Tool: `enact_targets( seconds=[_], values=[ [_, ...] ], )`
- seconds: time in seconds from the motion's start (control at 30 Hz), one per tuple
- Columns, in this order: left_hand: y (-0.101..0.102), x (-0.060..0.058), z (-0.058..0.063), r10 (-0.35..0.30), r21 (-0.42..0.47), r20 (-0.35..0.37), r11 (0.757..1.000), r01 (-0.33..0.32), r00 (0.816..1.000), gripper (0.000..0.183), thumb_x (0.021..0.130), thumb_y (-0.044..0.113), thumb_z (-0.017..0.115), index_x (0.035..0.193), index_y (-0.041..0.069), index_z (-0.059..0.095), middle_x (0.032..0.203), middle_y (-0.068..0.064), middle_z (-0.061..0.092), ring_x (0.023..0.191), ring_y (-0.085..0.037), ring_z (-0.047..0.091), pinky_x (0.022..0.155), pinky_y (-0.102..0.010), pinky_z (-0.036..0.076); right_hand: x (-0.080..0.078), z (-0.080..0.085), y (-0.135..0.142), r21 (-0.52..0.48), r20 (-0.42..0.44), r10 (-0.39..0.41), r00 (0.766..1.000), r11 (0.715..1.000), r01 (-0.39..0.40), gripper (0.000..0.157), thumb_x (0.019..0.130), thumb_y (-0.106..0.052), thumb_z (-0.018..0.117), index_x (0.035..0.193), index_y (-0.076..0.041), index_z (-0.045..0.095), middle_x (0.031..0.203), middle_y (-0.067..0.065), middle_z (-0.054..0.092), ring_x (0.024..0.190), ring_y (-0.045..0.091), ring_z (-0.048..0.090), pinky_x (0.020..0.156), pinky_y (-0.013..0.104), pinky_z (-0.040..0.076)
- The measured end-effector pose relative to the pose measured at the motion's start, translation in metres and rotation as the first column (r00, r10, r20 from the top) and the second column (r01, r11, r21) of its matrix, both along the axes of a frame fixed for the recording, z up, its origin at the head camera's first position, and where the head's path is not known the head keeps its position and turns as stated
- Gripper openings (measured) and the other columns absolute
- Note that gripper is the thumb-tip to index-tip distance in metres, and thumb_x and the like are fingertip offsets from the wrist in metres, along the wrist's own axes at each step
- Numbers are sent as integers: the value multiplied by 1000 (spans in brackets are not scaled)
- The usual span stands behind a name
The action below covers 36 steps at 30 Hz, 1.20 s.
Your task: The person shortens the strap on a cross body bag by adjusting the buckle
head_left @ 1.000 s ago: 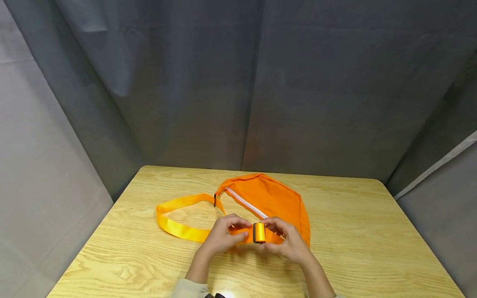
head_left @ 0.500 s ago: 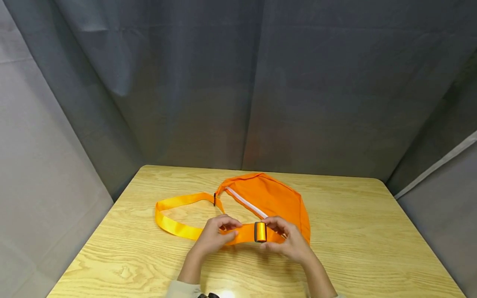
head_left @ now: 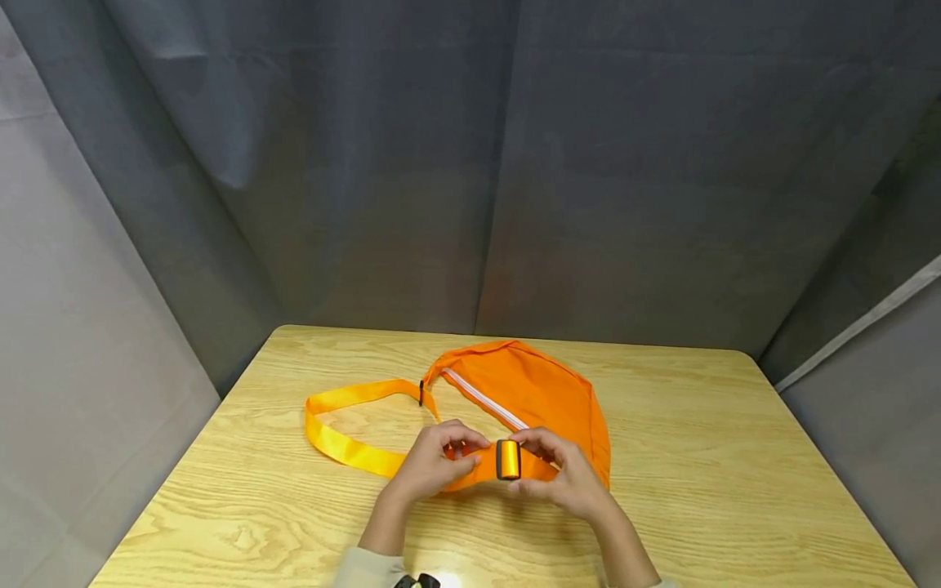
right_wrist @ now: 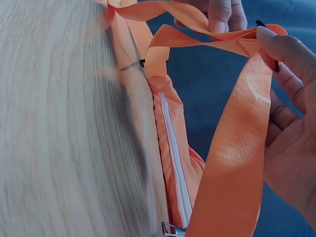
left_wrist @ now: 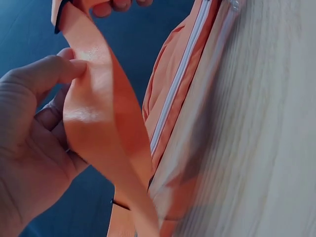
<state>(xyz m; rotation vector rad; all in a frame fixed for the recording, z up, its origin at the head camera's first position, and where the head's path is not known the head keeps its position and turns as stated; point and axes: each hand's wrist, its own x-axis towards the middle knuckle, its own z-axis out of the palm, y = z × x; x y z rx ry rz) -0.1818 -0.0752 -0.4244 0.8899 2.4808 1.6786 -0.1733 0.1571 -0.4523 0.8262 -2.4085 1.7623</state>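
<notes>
Both forearms slant inward from the near side, hands facing each other low over the bench (head_left: 698, 457). The left hand (head_left: 437, 461) pinches the orange strap (head_left: 481, 469) between thumb and fingers; the right hand (head_left: 562, 474) pinches it at the dark-framed slider (head_left: 508, 460). Between them the strap's long axis runs left to right, its loop trailing left. Just beyond lies the orange bag (head_left: 544, 384), curved edge away, white zipper (head_left: 485, 400) slanting nearer toward the right.
</notes>
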Motion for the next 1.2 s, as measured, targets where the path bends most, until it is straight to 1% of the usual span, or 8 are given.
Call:
enact_targets(
  seconds=[0.23, 0.47, 0.57, 0.73, 0.87, 0.93, 1.03, 1.2],
  values=[
    [-13, 0, -3, 49, -19, 40, 999, -49, 998, 16, 82, -6, 64, 95, 2, 70, 83, -10, 61, 68, -18, 50, 60, -26, 43, 12, 24, -2, 18, -41, -11, 999, 1000, 11, 47, 66, 3, 81, 108, 1, 60, 93, 9, 64, 86, 28, 57, 79, 33, 46],
    [-15, 0, -3, 58, -23, 29, 998, -57, 998, 17, 82, -7, 63, 95, 2, 71, 83, -12, 61, 72, -20, 54, 63, -28, 45, 13, 27, -3, 34, -18, 0, 1000, 999, 1, 48, 66, 2, 81, 109, 2, 60, 94, 10, 63, 82, 30, 58, 76, 32, 48],
    [-15, 0, -3, 64, -24, 22, 998, -64, 998, 18, 81, -7, 63, 94, 2, 70, 84, -12, 62, 73, -20, 55, 64, -29, 47, 12, 25, -2, 37, -27, -4, 1000, 999, 5, 49, 65, 1, 82, 109, 2, 60, 93, 10, 63, 82, 30, 57, 75, 32, 48],
    [-17, 3, -5, 79, -25, 34, 997, -78, 996, 17, 82, -4, 66, 97, 2, 70, 88, -10, 63, 77, -19, 56, 69, -33, 47, 3, 3, 0, 37, -14, -17, 1000, 999, 17, 51, 64, -3, 84, 110, -4, 61, 94, 5, 64, 82, 25, 58, 75, 31, 48],
    [-20, 1, -24, 113, -11, 51, 994, -112, 992, 20, 80, 1, 71, 99, 9, 70, 90, -2, 63, 79, -20, 56, 71, -35, 47, 3, -7, 0, 50, 39, -37, 999, 998, 35, 52, 64, -12, 86, 110, -14, 62, 95, -2, 64, 83, 18, 58, 76, 29, 48],
    [-20, -1, -33, 123, -5, 44, 992, -123, 991, 23, 78, 6, 75, 100, 13, 71, 94, 3, 62, 83, -20, 56, 73, -36, 47, 4, -8, 0, 67, 28, -45, 999, 997, 43, 51, 64, -18, 86, 110, -16, 62, 94, -4, 64, 82, 16, 58, 75, 29, 48],
    [-16, -2, -39, 105, 7, 19, 994, -105, 994, 32, 72, 15, 81, 102, 18, 70, 102, 8, 61, 93, -18, 55, 78, -37, 46, 4, -7, -2, 88, -6, -50, 999, 995, 50, 51, 64, -26, 85, 110, -19, 63, 96, -5, 64, 81, 15, 58, 73, 29, 49],
    [-7, 0, -36, 42, 35, 32, 998, -43, 999, 45, 64, 20, 87, 106, 20, 69, 108, 8, 61, 104, -17, 53, 88, -43, 42, 4, -5, -7, 105, -24, -39, 999, 994, 41, 50, 65, -32, 84, 110, -20, 63, 103, -8, 64, 82, 14, 57, 72, 28, 48]
  ],
)
